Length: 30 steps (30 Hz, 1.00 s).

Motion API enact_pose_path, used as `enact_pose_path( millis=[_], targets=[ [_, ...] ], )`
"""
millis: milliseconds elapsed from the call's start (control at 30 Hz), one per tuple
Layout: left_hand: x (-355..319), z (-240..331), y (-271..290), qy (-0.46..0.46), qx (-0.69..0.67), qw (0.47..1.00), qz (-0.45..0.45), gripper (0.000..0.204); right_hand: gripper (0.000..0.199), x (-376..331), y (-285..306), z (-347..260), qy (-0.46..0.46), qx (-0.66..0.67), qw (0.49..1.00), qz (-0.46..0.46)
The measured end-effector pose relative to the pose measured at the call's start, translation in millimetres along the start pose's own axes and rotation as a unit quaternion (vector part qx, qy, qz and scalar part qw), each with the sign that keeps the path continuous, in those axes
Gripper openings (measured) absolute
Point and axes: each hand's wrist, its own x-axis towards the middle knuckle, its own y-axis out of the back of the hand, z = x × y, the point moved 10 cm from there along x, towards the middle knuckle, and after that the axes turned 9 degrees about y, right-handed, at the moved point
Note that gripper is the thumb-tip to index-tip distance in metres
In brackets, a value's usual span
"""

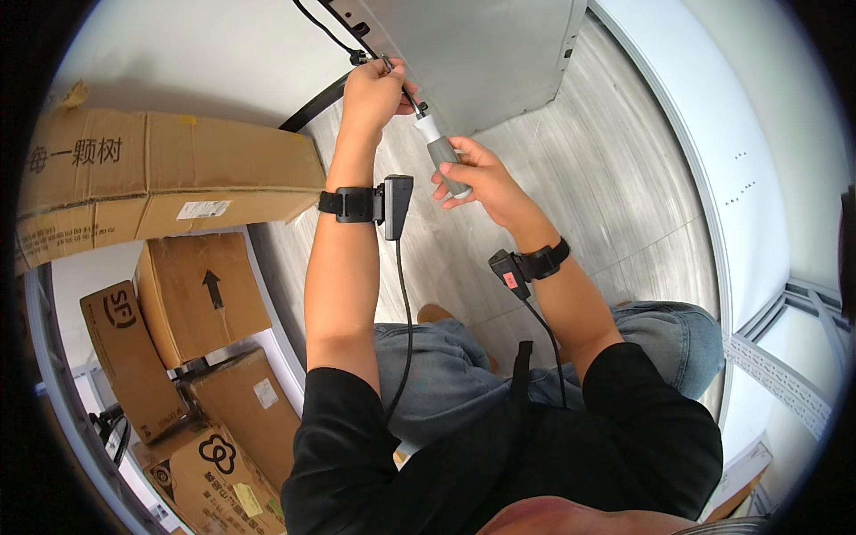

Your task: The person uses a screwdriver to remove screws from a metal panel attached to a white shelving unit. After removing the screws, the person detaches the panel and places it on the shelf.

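My right hand (477,178) is wrapped round the grey handle of a screwdriver (437,152), whose shaft points up and left toward my other hand. At the lower corner of a grey metal cabinet or appliance (481,62), my left hand (374,96) is closed, thumb and fingers pinched near the front of the shaft. A small metal piece (386,62) shows at those fingertips; whether it is the screwdriver's tip or a separate part, I cannot tell. A black cable (325,28) runs down to a black fitting (358,57) just beside my left hand.
Cardboard boxes (205,290) are stacked on shelving at the left, and a long carton (232,160) juts toward my left forearm. Grey wood-look floor (615,178) lies below. Strapped to my wrists are black devices (397,207) with cables. A white frame edge (687,134) curves along the right.
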Motion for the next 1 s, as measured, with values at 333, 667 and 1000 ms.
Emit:
enact_pose_path(
  millis=[333,667,1000],
  targets=[
    [2,-3,2,0.001,0.012,1.0,0.001,0.02,0.045,-1,-11,-1,0.016,-0.113,0.993,0.028],
    [-1,-3,0,0.023,-0.028,0.999,-0.014,0.018,0.043,2,9,4,0.028,-0.035,0.999,0.023],
    [6,-9,6,-0.016,-0.038,0.999,0.019,0.019,0.05,2,-1,7,0.025,-0.032,0.999,0.03]
  ],
)
